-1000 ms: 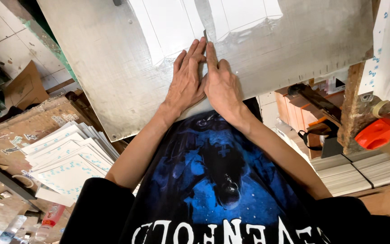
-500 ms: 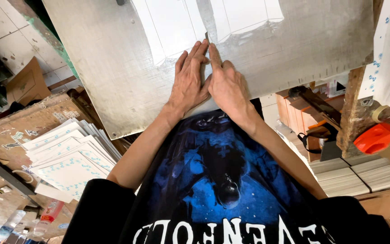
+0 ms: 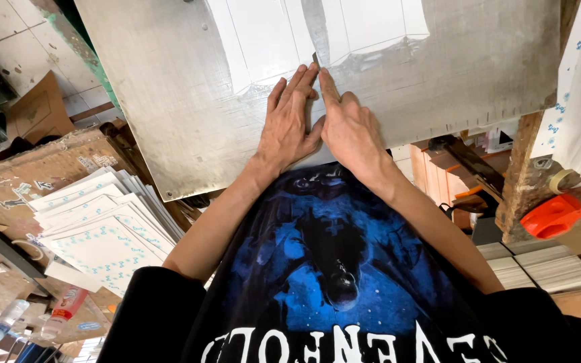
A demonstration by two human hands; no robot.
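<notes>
Both hands lie flat, fingers straight and together, on a grey, scuffed metal table (image 3: 169,101). The left hand (image 3: 292,124) and right hand (image 3: 350,128) press side by side, thumbs touching, gripping nothing. Their fingertips meet at the near edge of a white sheet of paper (image 3: 317,33) lying on the table, where a small dark blade-like tip (image 3: 315,59) shows between the forefingers. Both forearms stretch straight out from the black sleeves.

A workshop, probably a printing or paper-cutting shop: a worn metal worktable (image 3: 169,101), stacks of printed sheets (image 3: 99,225), cardboard scraps (image 3: 35,111) and cluttered wooden benches (image 3: 28,171).
</notes>
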